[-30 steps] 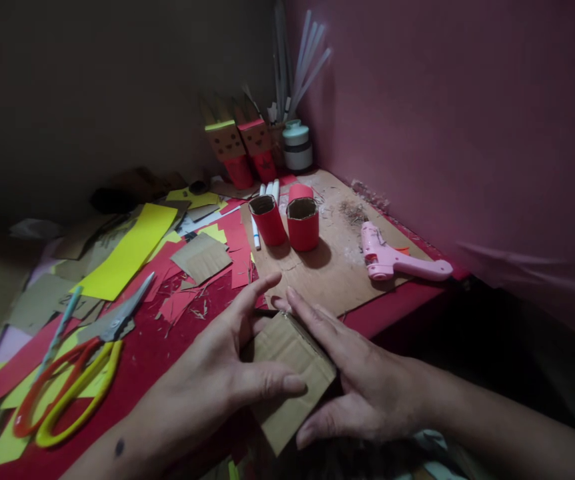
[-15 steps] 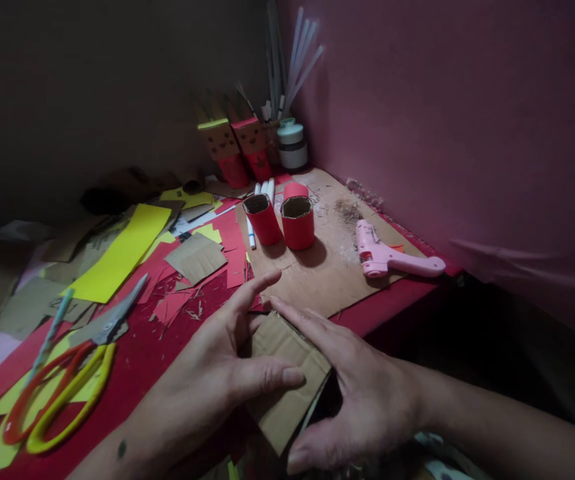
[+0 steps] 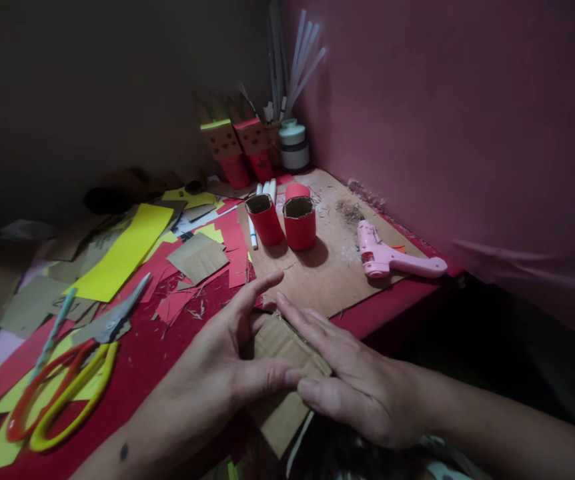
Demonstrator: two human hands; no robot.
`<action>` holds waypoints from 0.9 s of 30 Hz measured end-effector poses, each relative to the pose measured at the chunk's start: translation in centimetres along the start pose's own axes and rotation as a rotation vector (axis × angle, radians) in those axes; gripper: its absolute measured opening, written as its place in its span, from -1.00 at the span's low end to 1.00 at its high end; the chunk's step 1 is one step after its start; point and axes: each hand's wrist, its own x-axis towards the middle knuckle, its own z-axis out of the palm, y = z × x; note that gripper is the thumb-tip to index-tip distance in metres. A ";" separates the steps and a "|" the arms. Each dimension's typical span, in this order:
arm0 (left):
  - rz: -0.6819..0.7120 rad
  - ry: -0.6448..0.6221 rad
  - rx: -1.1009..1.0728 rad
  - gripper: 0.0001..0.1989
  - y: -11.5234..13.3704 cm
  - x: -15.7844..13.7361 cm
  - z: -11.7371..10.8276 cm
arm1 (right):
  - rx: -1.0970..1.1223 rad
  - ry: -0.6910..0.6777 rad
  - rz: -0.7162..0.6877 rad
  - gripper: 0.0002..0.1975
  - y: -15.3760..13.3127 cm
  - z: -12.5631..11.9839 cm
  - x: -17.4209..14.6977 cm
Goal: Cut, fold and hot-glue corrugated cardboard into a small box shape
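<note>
A piece of folded brown cardboard (image 3: 282,407) is held low over the front of the table, between both hands. My left hand (image 3: 232,367) is closed on its left side, thumb lying across the top face. Along the right edge, my right hand (image 3: 357,387) presses with its fingers, its thumb on the top face close to the left thumb. The fingers beneath the cardboard are hidden. Beyond the hands, a red paper-covered tube (image 3: 266,223) and a wider red tube (image 3: 300,227) stand on a board.
Orange-and-yellow scissors (image 3: 77,373) lie at left among paper and cardboard scraps, near a yellow strip (image 3: 122,253). A pink glue gun (image 3: 392,260) rests on the brown board (image 3: 312,287). Behind stand box-headed figures (image 3: 222,143), a jar (image 3: 293,147) and clear glue sticks (image 3: 302,60).
My right thumb has moved from the cardboard's lower right edge up onto its top face, near my left thumb. My left hand holds nearly the same place.
</note>
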 end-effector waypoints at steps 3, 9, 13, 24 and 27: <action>-0.020 -0.010 0.004 -0.05 0.1 -0.3 0.0 | -0.011 -0.004 -0.013 -0.20 0.0 0.0 0.0; -0.009 -0.017 -0.025 -0.03 0.1 -0.5 0.1 | -0.032 -0.018 -0.033 -0.19 0.1 0.2 0.0; -0.029 -0.006 -0.048 -0.01 0.1 -0.5 0.1 | -0.047 -0.018 -0.043 -0.19 0.0 0.2 0.1; 0.013 0.072 0.000 -0.33 0.4 -1.2 0.5 | -0.073 -0.013 -0.091 -0.16 0.1 0.6 0.1; 0.078 0.135 0.075 -0.43 0.4 -1.4 0.6 | -0.075 -0.020 -0.086 -0.15 0.0 0.6 0.0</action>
